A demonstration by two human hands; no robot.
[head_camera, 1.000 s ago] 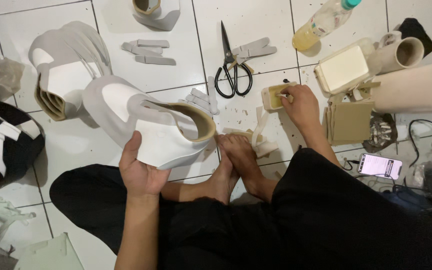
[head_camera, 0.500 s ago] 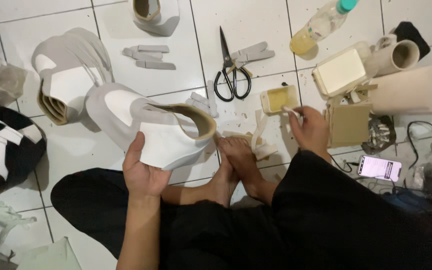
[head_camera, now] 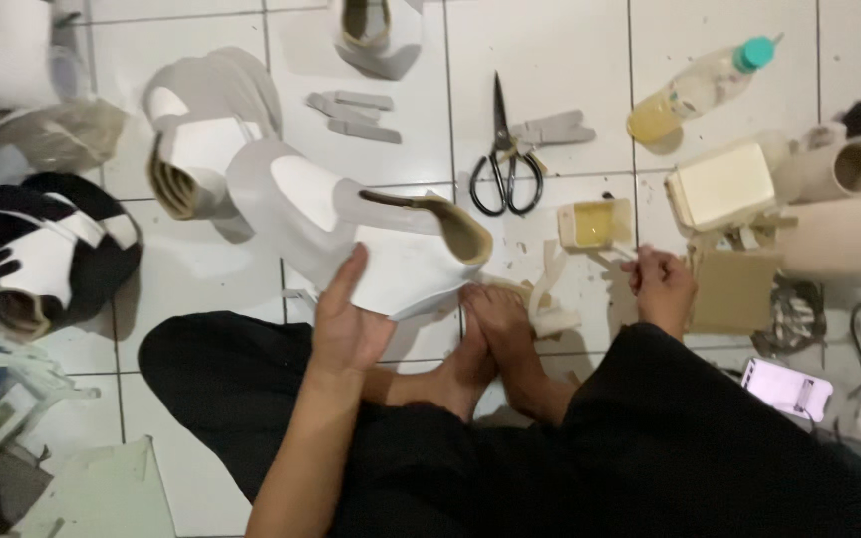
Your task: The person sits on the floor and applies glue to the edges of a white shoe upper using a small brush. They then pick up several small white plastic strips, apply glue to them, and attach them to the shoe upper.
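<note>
1. Seen from above, a person in black clothing is seated on a white tiled floor [head_camera: 570, 60], bare feet drawn together in front.
2. A grey and white fabric shoe upper with a tan lining [head_camera: 391, 239] is gripped from below by the left hand [head_camera: 351, 324], thumb laid across its white panel; it is held above the floor, just ahead of the feet.
3. The right hand [head_camera: 662, 287] is loosely curled with fingers bunched; whether anything thin is pinched there cannot be told. It is poised just beside a small square tub of yellowish glue [head_camera: 592, 223].
4. The held upper appears stitched into shape, its collar open and no sole attached, so assembly looks only part done.
5. Similar finished-looking uppers, grey-white [head_camera: 201, 139] and black-white [head_camera: 47, 254], are stacked to the left.
6. Black-handled scissors [head_camera: 505, 159] and a clear plastic bottle with a teal cap [head_camera: 700, 90] are lying further out.
</note>
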